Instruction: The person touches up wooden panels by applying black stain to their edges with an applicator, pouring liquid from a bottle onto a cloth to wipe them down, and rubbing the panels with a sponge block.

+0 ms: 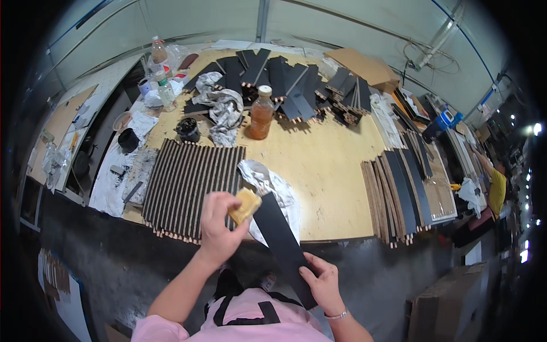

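Note:
My left hand (220, 225) is closed on a yellow sponge (246, 205), held close to the far end of a black board. My right hand (321, 279) grips that flat black board (280, 242) near its lower end, thumb on its face. The board slants from the table's front edge toward my body. Beneath its far end lies a stained white cloth (285, 196). Just left of the cloth, a row of narrow boards (191, 191) stands packed side by side, with wooden pegs at their ends.
A bottle of amber liquid (261, 117) stands mid-table, near a dirty rag (223, 108) and a black-smeared jar (187, 131). Black boards (293, 85) pile up at the back. More boards (399, 191) line the right side. A person in yellow (497, 191) is far right.

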`<state>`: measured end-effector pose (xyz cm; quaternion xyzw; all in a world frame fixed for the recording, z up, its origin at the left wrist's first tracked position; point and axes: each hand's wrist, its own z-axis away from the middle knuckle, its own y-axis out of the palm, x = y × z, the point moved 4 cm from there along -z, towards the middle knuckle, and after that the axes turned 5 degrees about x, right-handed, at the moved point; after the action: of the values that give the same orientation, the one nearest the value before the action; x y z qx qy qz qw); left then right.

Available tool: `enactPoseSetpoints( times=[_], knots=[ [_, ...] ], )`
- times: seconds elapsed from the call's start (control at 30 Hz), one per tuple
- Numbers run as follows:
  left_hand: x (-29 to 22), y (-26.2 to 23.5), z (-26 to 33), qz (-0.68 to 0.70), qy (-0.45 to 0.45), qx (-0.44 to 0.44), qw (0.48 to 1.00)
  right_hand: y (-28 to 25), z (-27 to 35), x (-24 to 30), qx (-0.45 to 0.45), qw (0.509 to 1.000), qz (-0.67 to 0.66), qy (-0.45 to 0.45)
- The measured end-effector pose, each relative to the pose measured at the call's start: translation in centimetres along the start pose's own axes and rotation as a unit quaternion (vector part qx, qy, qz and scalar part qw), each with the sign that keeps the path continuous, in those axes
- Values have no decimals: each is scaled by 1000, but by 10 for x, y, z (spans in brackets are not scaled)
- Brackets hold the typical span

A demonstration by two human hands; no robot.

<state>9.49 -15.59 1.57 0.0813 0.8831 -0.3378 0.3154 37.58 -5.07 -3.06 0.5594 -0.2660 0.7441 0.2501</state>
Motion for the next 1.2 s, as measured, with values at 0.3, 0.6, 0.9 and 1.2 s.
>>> enactPoseSetpoints(
  times=[0.3, 0.6, 0.9, 1.2],
  knots=[
    [-81, 52, 78, 188, 78, 244, 948, -30, -53, -1, -36, 993, -109, 35],
    [-100, 67, 116, 221, 98, 321, 916, -55, -87, -15, -125, 959, -256, -7],
    [-125, 49, 61, 279, -30, 182, 942, -43, -75, -61, 185, 769, -594, 147],
    [-119, 89, 22, 139, 42, 159, 977, -3, -52, -61, 313, 667, -662, 139]
  ],
)
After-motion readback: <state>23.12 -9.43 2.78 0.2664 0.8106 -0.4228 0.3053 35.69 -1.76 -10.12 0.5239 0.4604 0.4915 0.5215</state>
